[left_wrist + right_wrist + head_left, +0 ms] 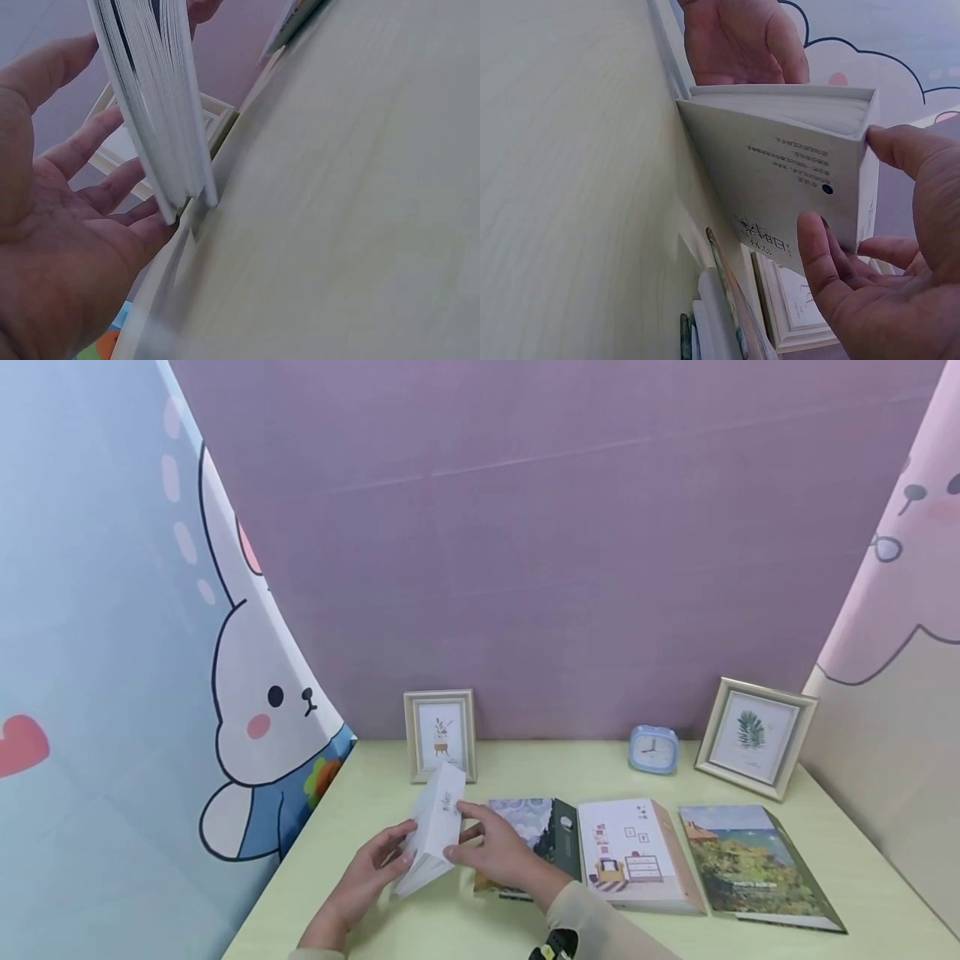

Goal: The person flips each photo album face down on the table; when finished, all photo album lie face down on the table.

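Note:
A thick white book (435, 827) with small dark print stands tilted on edge above the left part of the table, its covers slightly parted. In the right wrist view its printed cover (772, 172) and spine side are visible. My right hand (495, 852) pinches it by the spine edge, fingers and thumb on different faces. On the other side, my left hand (367, 877) rests its extended fingers against the outer cover. The page edges (161, 105) show in the left wrist view, the left fingertips partly hidden behind the cover.
Right of the hands lie a dark-spined landscape-covered book (562, 835), a white book with a furniture drawing (633, 860) and a landscape photo album (757, 868). Behind stand a plant-picture frame (442, 735), a blue clock (654, 749) and a leaf-picture frame (753, 739). A purple cloth wall (555, 560) backs the table.

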`<state>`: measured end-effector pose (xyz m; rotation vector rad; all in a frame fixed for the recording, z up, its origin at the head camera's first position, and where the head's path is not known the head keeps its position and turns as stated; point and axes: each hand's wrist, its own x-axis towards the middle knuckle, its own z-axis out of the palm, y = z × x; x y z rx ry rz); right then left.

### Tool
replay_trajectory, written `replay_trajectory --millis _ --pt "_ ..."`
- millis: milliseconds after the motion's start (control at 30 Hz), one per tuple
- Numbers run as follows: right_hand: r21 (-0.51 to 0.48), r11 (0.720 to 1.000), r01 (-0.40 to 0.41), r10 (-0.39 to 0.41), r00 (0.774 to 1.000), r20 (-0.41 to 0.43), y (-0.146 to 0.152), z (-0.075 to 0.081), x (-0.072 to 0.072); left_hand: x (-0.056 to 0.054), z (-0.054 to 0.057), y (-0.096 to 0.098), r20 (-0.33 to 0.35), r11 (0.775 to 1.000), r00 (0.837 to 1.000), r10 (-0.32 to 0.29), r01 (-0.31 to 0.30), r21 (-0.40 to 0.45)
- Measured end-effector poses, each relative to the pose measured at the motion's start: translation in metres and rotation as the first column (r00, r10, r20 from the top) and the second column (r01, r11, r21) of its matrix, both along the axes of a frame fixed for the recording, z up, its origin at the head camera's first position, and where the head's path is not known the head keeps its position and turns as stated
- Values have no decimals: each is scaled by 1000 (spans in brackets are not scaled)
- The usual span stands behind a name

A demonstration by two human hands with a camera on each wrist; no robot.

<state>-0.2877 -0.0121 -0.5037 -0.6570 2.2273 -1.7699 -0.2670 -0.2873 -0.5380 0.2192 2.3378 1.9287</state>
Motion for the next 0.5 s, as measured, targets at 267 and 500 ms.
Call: replay_trajectory --millis 267,500 --pt "-12 1000 22 -22 1000 4 -2 1 -1 -1 0 -1 7 1000 1000 14 -14 -5" --pt "-10 1000 30 -30 1000 -7 -3 0 -2 -2 -1 -3 -12 999 999 30 -31 -30"
